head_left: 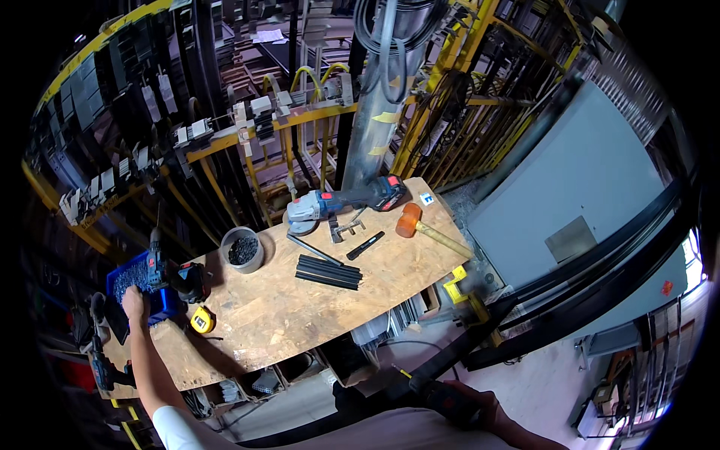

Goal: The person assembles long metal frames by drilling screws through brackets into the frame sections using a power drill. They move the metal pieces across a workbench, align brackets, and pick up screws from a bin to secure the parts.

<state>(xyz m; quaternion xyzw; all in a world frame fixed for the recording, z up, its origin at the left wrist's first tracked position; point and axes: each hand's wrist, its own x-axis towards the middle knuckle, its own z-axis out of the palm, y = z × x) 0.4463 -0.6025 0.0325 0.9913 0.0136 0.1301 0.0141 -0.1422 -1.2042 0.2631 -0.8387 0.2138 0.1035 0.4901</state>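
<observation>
My left hand reaches into a blue bin of small metal fasteners at the table's left end. Its fingers look bunched together, and anything between them is hidden. A cordless drill lies against the bin, its battery toward the tabletop. Low at the right, off the table's front edge, my right hand grips a dark power driver with a yellow-banded bit pointing up and left. A yellow tape measure sits just right of the bin.
The wooden table also carries a tub of dark bits, black strips, a black marker, an angle grinder and an orange mallet. Another drill is at the left corner. Long dark profiles stretch along the right.
</observation>
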